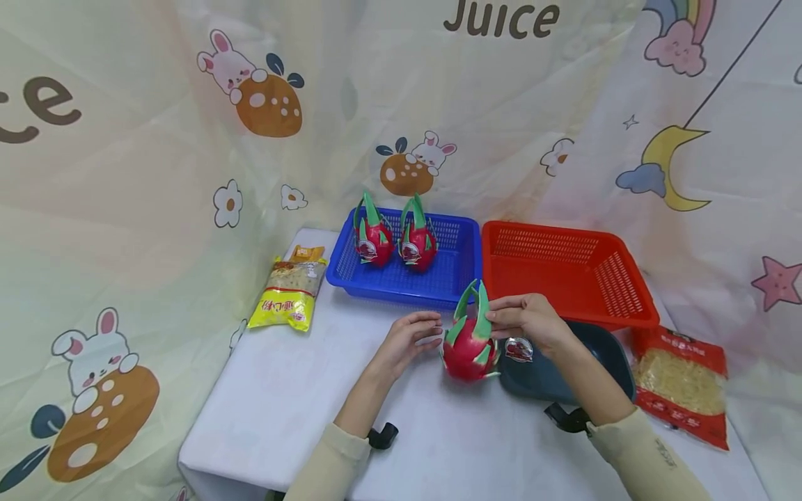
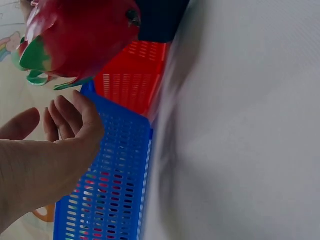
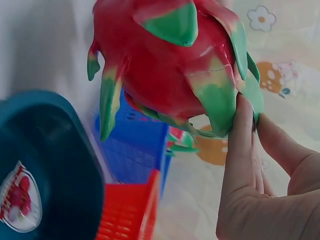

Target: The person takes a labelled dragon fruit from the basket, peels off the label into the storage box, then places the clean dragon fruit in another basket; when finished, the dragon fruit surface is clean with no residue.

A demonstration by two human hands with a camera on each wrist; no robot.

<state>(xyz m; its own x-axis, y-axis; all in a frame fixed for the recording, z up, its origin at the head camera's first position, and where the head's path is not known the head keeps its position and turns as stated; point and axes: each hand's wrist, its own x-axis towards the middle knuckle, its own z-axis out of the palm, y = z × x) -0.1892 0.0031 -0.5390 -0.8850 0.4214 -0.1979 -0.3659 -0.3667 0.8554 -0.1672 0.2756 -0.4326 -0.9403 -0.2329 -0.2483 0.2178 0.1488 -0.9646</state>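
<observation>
My right hand [image 1: 529,321] pinches a green leaf of a red dragon fruit [image 1: 465,353] between thumb and fingers. The fruit hangs over the white table in front of the blue basket, its leaves pointing up. In the right wrist view the thumb and fingertips meet on the leaf of the dragon fruit [image 3: 165,75]. My left hand [image 1: 410,341] is beside the fruit with fingers loosely bent, holding nothing. In the left wrist view a gap shows between the left hand [image 2: 70,130] and the fruit. Two more dragon fruits [image 1: 374,243] stand in the blue basket [image 1: 457,247].
Right of the blue basket stands a red basket [image 1: 545,257]. A dark teal basin [image 1: 545,379] sits before it, holding a round sticker [image 1: 519,350]. A yellow food bag [image 1: 288,292] lies at left, a red noodle bag [image 1: 679,379] at right. A patterned curtain hangs behind.
</observation>
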